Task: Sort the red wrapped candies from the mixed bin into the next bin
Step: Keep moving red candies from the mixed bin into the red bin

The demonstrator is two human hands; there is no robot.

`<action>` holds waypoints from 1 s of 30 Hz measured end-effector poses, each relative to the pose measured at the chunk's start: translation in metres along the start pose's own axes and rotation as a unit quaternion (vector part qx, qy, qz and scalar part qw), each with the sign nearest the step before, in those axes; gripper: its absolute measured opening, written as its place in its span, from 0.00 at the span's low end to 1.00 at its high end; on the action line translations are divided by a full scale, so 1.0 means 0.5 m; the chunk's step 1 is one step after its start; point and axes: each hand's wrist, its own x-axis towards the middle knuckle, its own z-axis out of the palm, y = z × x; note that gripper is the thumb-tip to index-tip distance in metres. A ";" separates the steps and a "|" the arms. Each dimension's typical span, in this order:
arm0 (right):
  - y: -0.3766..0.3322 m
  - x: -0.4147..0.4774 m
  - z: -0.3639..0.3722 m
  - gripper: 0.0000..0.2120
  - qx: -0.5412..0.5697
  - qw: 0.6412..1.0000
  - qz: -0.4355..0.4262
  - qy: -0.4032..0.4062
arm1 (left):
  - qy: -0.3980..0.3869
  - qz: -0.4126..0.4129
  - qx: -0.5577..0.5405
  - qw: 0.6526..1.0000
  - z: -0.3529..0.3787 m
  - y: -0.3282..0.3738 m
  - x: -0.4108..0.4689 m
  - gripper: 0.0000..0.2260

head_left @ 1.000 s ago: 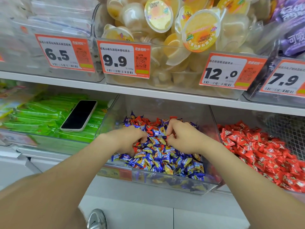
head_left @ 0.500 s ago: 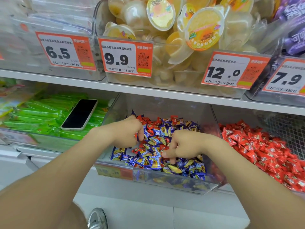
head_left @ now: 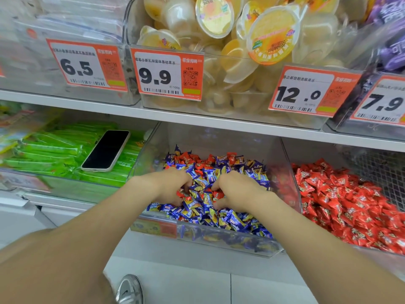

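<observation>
Price tags (head_left: 166, 73) on the upper bins (head_left: 128, 25) read 6.5, 9.9, 12.0, 7.9.

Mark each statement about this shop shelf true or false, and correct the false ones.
1. The left hand and the right hand are both in the mixed bin. True.
2. The phone lies in the mixed bin. False: it lies on green packets.
3. The mixed bin holds one colour only. False: it holds blue candies and red candies.
4. The right-hand bin shows only red candies. True.
</observation>
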 end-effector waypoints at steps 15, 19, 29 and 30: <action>0.040 -0.027 -0.047 0.18 0.119 0.990 -0.009 0.074 | 0.035 -0.003 -0.074 0.997 -0.029 0.020 -0.015 0.17; 0.036 -0.032 -0.048 0.09 0.157 0.986 -0.007 0.049 | 0.041 -0.017 -0.068 0.997 -0.024 0.018 -0.008 0.09; 0.010 -0.006 -0.016 0.37 0.009 0.999 0.024 -0.047 | 0.041 -0.003 -0.064 0.997 0.004 0.029 -0.009 0.19; 0.007 -0.003 -0.012 0.39 0.002 0.999 0.024 -0.044 | 0.042 -0.007 -0.076 0.996 0.006 0.024 -0.007 0.16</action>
